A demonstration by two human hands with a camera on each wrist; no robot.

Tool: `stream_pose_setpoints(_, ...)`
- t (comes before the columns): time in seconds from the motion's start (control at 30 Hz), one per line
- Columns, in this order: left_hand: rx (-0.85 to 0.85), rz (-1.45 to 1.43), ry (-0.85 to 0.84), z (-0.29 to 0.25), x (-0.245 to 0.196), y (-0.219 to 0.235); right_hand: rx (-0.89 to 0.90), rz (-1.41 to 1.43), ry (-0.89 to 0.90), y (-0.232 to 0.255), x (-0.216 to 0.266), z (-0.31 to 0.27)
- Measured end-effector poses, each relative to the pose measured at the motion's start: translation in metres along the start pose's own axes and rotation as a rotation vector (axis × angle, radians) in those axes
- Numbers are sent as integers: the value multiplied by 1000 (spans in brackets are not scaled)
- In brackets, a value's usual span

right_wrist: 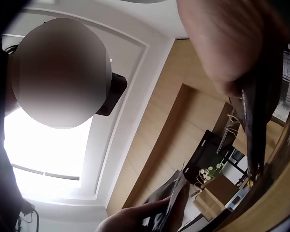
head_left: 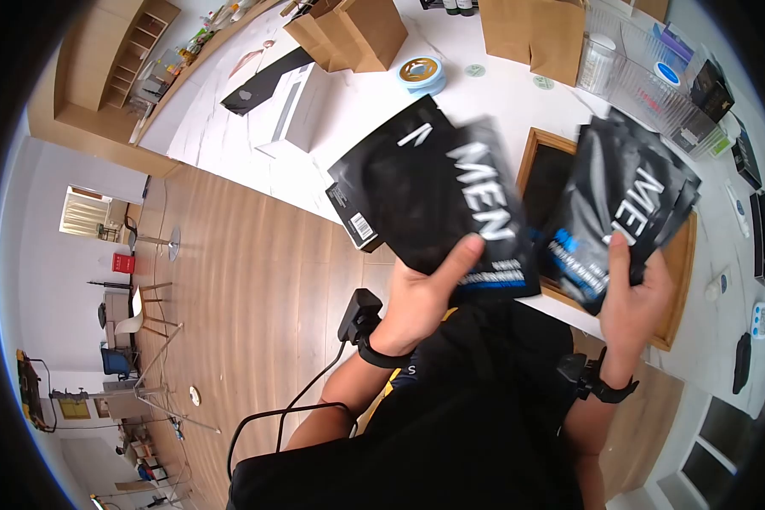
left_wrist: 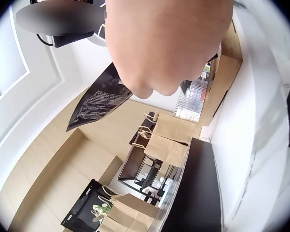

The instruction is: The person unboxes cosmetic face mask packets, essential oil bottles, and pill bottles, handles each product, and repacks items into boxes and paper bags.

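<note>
In the head view the left hand (head_left: 433, 297) grips black packets (head_left: 425, 187) lettered in white, its thumb on their front. The right hand (head_left: 636, 297) pinches a fanned stack of similar black packets (head_left: 608, 195), thumb on top, over a wooden frame (head_left: 680, 280). The two bundles are held apart above the table. A black box with a barcode label (head_left: 353, 217) shows beside the left bundle. In the left wrist view the left hand (left_wrist: 169, 43) hides most of its packets; a dark packet (left_wrist: 101, 99) sticks out. Packets (right_wrist: 253, 125) show edge-on below the right hand (right_wrist: 227, 43).
Paper bags (head_left: 531, 38) stand along the table's far side, near a blue round tub (head_left: 422, 75). A white box (head_left: 293, 110) lies at the left. Clear plastic bins (head_left: 633, 76) and a blue-white timer (head_left: 762, 320) are at the right.
</note>
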State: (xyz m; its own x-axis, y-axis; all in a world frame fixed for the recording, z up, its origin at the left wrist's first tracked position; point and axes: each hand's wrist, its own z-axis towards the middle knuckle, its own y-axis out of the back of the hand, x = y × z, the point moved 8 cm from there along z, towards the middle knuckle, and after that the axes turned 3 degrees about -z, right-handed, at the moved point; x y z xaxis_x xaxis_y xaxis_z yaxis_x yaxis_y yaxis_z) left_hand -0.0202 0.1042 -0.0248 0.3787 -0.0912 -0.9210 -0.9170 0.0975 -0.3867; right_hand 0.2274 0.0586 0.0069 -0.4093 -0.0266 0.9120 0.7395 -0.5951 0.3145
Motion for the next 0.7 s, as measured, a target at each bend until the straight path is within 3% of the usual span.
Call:
stream_pose_setpoints(0.1, 109, 278, -53, 2, 2, -19, 155, 69, 246, -16, 18, -15)
stream_pose_setpoints(0.13, 92, 251, -45, 4, 5, -21, 168, -13, 322, -21, 30, -20)
stream_pose_setpoints(0.23, 86, 272, -107, 2, -3, -30, 168, 75, 211, -27, 27, -18)
stream_pose_setpoints(0.27, 86, 237, -218, 2, -10, -34, 165, 62, 218, -24, 21, -15)
stream_pose_setpoints(0.3, -23, 197, -188, 4, -7, -25, 130, 21, 155, -16, 16, -12)
stream_pose_setpoints(0.4, -30, 93, -155, 1, -10, -14, -79, -27, -9, 15, -6, 2)
stream_pose_setpoints(0.43, -28, 37, -137, 1, -10, -12, -157, 13, 44, 26, -9, 7)
stream_pose_setpoints(0.5, 85, 82, -65, 1, -9, -27, -162, -26, 80, 39, -15, 5)
stream_pose_setpoints(0.57, 167, 330, -15, -1, 1, -45, -61, -20, 191, 41, -6, -6)
stream_pose_setpoints(0.63, 306, 476, -86, 0, 7, -76, -20, -55, 502, 39, 20, -18)
stream_pose_setpoints(0.7, 426, 437, -265, -2, 3, -102, 47, -82, 466, 39, 21, -22)
